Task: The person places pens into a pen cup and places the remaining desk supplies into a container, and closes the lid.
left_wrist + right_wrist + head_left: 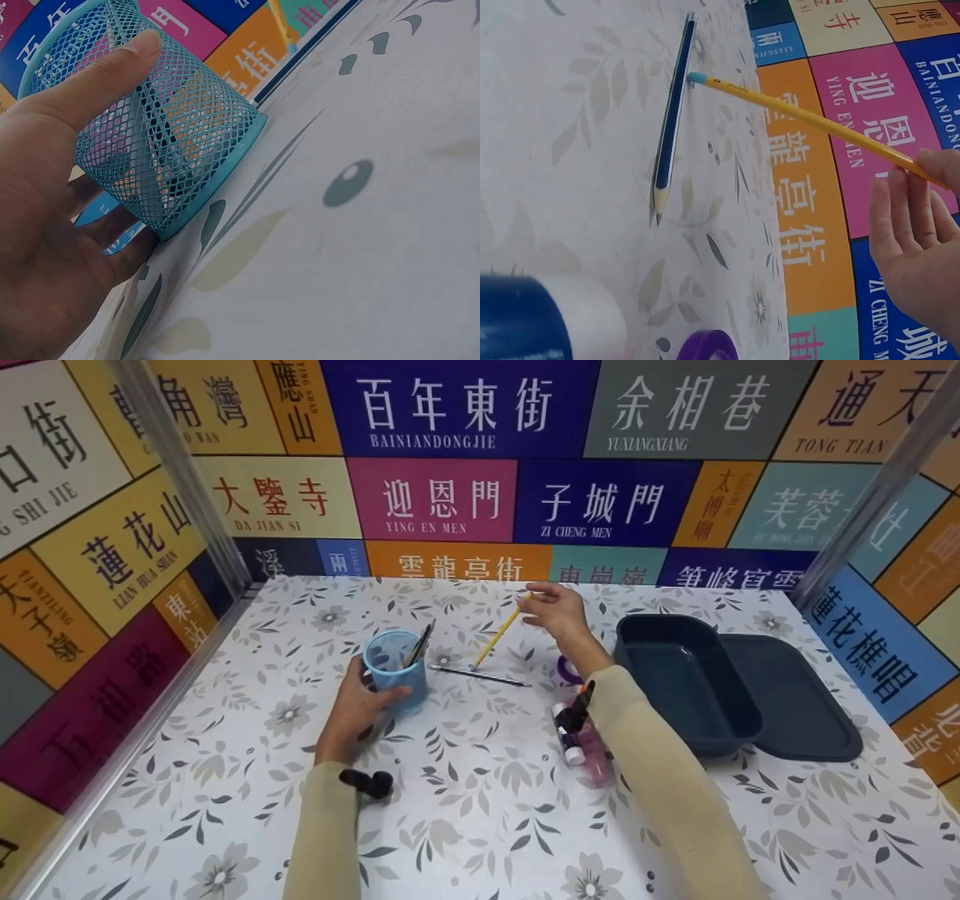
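Note:
My left hand (356, 709) grips a light-blue mesh pen cup (405, 697), with the thumb across its near side in the left wrist view. Inside the cup, a few dark pens or pencils (421, 645) lean to the right. My right hand (559, 615) pinches a yellow pencil (810, 118) near one end, holding it at a slant. Its blue-green tail end points down, close to a dark blue pencil (673, 112). That blue pencil lies on the table between the cup and my right hand, its sharpened tip toward the right in the head view.
Under my right forearm are a purple tape roll (568, 670), a white-and-dark glue stick (568, 735) and a pinkish item (595, 761), partly covered. A dark blue box (686, 682) stands to the right, overlapping its flat lid (810, 697). Sign-printed panels border the flowered table (465, 825).

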Motion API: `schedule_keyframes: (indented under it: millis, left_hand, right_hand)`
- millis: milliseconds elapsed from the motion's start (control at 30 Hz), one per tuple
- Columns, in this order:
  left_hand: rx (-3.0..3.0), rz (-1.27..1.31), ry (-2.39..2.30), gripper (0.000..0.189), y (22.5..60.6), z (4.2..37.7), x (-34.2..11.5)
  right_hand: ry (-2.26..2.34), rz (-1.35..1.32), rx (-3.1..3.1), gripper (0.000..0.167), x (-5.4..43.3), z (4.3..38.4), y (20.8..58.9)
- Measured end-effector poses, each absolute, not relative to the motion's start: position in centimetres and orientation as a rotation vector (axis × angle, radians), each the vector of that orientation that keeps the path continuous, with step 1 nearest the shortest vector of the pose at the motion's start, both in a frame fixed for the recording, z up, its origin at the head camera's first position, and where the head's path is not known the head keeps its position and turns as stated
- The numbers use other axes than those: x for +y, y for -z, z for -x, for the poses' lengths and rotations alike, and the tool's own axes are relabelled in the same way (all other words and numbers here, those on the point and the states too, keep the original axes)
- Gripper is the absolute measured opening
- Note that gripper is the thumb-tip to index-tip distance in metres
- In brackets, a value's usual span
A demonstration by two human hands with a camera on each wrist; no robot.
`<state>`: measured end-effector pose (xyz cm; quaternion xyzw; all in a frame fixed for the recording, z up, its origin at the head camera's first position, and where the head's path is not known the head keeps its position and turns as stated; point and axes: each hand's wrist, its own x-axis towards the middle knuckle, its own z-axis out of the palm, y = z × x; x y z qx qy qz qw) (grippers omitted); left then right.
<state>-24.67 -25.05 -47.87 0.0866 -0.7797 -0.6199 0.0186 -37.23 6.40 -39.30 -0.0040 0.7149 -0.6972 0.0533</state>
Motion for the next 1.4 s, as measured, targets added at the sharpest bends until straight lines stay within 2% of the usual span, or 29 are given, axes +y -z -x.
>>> schedule_keyframes:
  millis: [333,467,633,1200,1400]
  left_hand:
    - [-2.408,-0.283,1.935,0.113,47.8,24.7,-24.9]
    - [-2.394,-0.253,1.947,0.109,47.8,24.6,-24.9]
    - [-2.418,-0.275,1.933,0.113,47.8,24.7,-24.9]
    - [-2.448,-0.385,1.932,0.120,47.6,24.9,-24.8]
    - [-2.418,-0.330,1.926,0.113,47.7,24.8,-24.8]
  right_hand:
    - [2.368,-0.030,1.975,0.036,5.9,36.6,38.0]
    - [2.472,0.009,1.884,0.027,5.3,36.1,37.4]
    - [2.543,0.089,1.780,0.019,4.8,35.1,36.8]
    - [2.654,0.250,1.646,0.019,2.5,31.5,34.7]
    - [2.708,0.317,1.592,0.020,1.5,30.0,34.2]
